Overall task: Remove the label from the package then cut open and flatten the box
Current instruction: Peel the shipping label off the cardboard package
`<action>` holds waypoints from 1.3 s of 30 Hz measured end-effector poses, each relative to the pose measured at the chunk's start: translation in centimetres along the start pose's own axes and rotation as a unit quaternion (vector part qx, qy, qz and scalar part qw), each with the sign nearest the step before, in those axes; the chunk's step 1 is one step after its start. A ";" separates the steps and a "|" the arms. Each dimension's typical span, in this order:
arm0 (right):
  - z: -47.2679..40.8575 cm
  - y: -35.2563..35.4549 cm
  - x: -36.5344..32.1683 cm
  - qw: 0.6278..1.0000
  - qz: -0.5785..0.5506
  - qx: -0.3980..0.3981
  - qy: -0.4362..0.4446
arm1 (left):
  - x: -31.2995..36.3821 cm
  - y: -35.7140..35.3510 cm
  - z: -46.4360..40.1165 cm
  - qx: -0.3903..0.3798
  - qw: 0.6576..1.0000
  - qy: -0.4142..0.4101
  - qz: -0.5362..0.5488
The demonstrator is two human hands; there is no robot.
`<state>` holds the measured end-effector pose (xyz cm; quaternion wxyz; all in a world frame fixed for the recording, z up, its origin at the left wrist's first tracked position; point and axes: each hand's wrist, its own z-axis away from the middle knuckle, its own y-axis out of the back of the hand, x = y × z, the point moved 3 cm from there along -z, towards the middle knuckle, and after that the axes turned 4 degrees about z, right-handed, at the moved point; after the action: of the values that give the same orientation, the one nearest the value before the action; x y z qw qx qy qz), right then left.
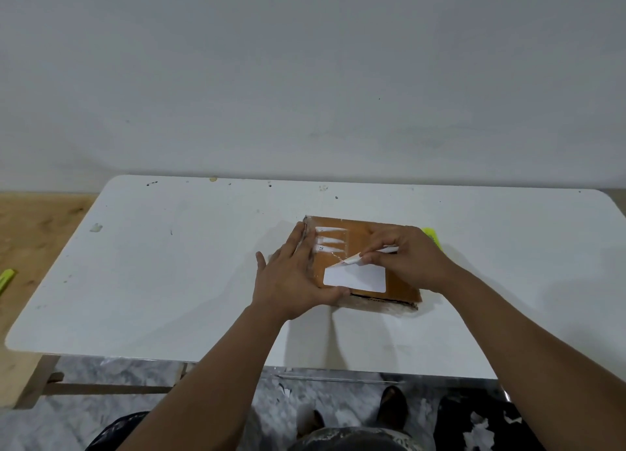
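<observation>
A flat brown cardboard box (pixel 399 279) lies on the white table (pixel 169 281), right of centre. A white label (pixel 355 278) sticks to its near top face, its upper edge peeled up and folded back. My right hand (pixel 406 261) pinches that lifted label edge between thumb and fingers. My left hand (pixel 291 278) lies flat against the box's left side, fingers straight, thumb along the near edge. White torn label scraps (pixel 330 239) remain on the far left of the box top.
A yellow-green object (pixel 432 235) peeks out behind the box at its right. Another green item (pixel 6 279) lies off the table's left on a wooden surface. The wall stands just behind the table. Marbled floor and my feet show below.
</observation>
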<state>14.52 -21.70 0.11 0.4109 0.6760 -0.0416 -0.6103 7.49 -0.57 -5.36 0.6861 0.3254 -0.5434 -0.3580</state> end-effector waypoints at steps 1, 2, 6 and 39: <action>0.0 0.1 0.1 1.000 -0.015 0.000 -0.011 | 0.0 0.0 0.0 0.003 1.000 -0.004 0.000; 0.0 0.2 0.2 0.999 -0.026 -0.003 -0.019 | 0.0 0.0 0.0 0.005 1.000 -0.007 -0.001; 0.2 0.6 0.5 0.998 -0.056 -0.011 -0.031 | -0.1 -0.2 -0.1 0.008 1.000 -0.012 -0.005; 2.9 4.4 -0.1 0.954 -0.255 0.137 -0.082 | 3.7 2.2 1.6 0.066 0.992 -0.087 0.059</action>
<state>13.94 -26.03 3.05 0.1403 0.6617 0.0157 -0.7363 6.85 -2.62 -1.28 0.6328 0.3049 -0.6421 -0.3072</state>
